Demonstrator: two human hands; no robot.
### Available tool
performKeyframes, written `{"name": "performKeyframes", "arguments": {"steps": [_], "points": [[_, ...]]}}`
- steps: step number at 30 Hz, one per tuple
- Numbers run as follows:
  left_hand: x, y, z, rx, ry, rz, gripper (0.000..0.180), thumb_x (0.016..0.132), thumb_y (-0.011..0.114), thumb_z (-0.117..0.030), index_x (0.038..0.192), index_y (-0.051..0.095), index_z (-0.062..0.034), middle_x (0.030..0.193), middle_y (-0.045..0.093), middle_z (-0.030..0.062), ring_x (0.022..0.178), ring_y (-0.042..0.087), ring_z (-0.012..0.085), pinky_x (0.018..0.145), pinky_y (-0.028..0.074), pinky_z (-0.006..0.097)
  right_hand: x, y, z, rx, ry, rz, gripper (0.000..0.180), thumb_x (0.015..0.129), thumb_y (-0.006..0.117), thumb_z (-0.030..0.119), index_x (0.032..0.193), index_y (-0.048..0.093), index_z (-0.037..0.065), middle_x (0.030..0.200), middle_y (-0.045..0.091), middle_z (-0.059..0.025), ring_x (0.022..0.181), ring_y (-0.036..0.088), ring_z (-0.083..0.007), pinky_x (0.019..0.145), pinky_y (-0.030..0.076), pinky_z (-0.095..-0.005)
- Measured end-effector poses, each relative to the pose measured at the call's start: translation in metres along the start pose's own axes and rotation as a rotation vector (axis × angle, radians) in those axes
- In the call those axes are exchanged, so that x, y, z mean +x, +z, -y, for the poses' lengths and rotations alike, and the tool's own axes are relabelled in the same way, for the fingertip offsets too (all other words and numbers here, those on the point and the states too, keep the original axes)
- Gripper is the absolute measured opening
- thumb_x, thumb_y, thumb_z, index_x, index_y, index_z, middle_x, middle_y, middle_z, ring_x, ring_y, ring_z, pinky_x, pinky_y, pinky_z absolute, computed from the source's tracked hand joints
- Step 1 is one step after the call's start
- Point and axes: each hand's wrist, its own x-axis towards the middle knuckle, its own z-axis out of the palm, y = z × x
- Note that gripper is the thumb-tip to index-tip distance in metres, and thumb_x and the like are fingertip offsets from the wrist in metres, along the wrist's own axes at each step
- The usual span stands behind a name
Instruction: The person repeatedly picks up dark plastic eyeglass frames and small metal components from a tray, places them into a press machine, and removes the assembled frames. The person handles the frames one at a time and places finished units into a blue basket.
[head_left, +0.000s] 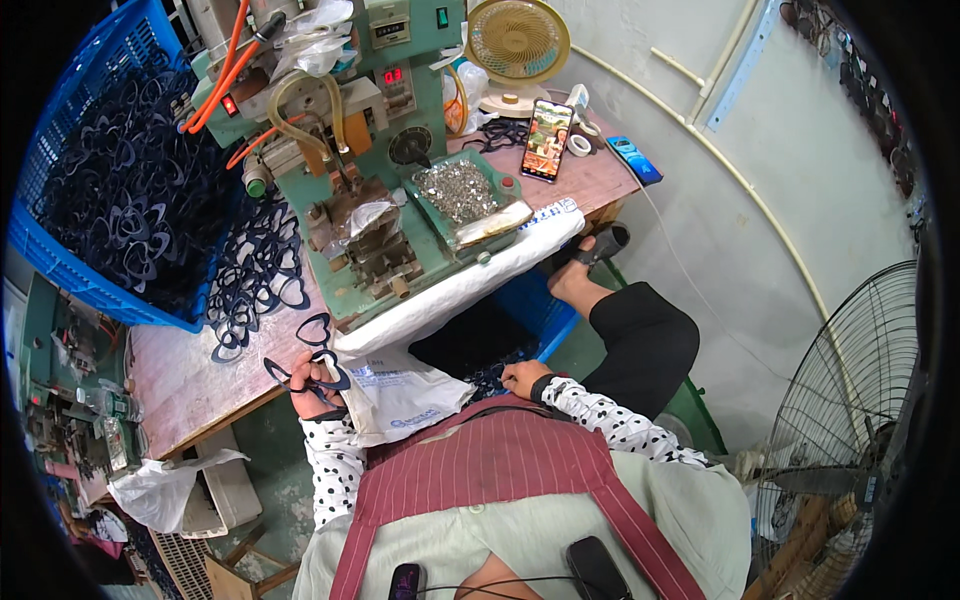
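Sitting at a worn wooden table (180,370), in a striped apron and dotted sleeves. Left hand (312,392) gripping a dark heart-shaped frame (318,372) at the table's near edge, fingers closed around it, just beside a white plastic bag (400,395). Right hand (527,378) reaching down, fingers curled, touching the dark pieces lying in a blue bin (545,315) below the table's edge; impossible to tell whether anything is held in it. More heart frames lying loose (255,275) on the tabletop, and many more filling a blue crate (70,270) at the far left. Green machine (370,150) standing in the middle, with a tray of small metal bits (458,190) beside it. Phone (546,140) propped near a small fan (517,40).
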Motion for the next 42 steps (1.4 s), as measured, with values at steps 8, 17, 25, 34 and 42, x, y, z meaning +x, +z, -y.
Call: {"name": "performKeyframes", "arguments": {"steps": [8, 17, 25, 34, 42], "points": [[0.004, 0.0, 0.0, 0.002, -0.032, -0.027, 0.022, 0.083, 0.058, -0.014, 0.102, 0.06, -0.0019, 0.063, 0.046, -0.0023, 0.044, 0.034, 0.0078, 0.038, 0.025, 0.023, -0.001, 0.005, -0.001, -0.032, -0.009, -0.005, 0.018, 0.082, 0.061, 0.024, 0.094, 0.071, 0.015, 0.091, 0.071, -0.0126, 0.088, 0.067, -0.0332, 0.081, 0.053, -0.0455], [0.005, 0.002, 0.001, 0.026, -0.055, -0.034, 0.022, 0.083, 0.056, -0.014, 0.102, 0.06, -0.0018, 0.062, 0.047, -0.0023, 0.044, 0.035, 0.0079, 0.037, 0.024, 0.023, -0.009, 0.005, -0.001, -0.035, 0.023, -0.034, 0.018, 0.082, 0.059, 0.025, 0.094, 0.071, 0.017, 0.089, 0.071, -0.011, 0.086, 0.067, -0.0328, 0.08, 0.053, -0.0448], [0.007, 0.001, 0.0, 0.054, -0.068, -0.065, 0.023, 0.083, 0.057, -0.015, 0.102, 0.061, -0.0011, 0.062, 0.048, -0.002, 0.043, 0.035, 0.0078, 0.036, 0.023, 0.023, -0.013, 0.003, 0.0, 0.003, -0.013, -0.075, 0.017, 0.082, 0.059, 0.025, 0.09, 0.071, 0.015, 0.09, 0.071, -0.0099, 0.085, 0.067, -0.0319, 0.078, 0.053, -0.0437], [-0.003, -0.003, -0.002, -0.002, -0.132, -0.063, 0.022, 0.083, 0.056, -0.013, 0.103, 0.06, -0.0026, 0.062, 0.047, -0.0013, 0.041, 0.035, 0.0082, 0.034, 0.022, 0.022, -0.011, 0.007, 0.004, -0.013, -0.082, -0.065, 0.017, 0.081, 0.06, 0.025, 0.091, 0.071, 0.015, 0.089, 0.07, -0.0121, 0.086, 0.067, -0.0332, 0.079, 0.053, -0.0444], [-0.009, -0.009, -0.002, -0.012, -0.138, -0.075, 0.025, 0.082, 0.056, -0.011, 0.104, 0.06, -0.0026, 0.064, 0.051, -0.001, 0.042, 0.037, 0.0075, 0.034, 0.022, 0.021, -0.003, 0.01, 0.014, -0.039, -0.103, -0.037, 0.02, 0.082, 0.059, 0.027, 0.094, 0.072, 0.016, 0.092, 0.071, -0.0111, 0.087, 0.067, -0.0334, 0.08, 0.053, -0.0438]]}}
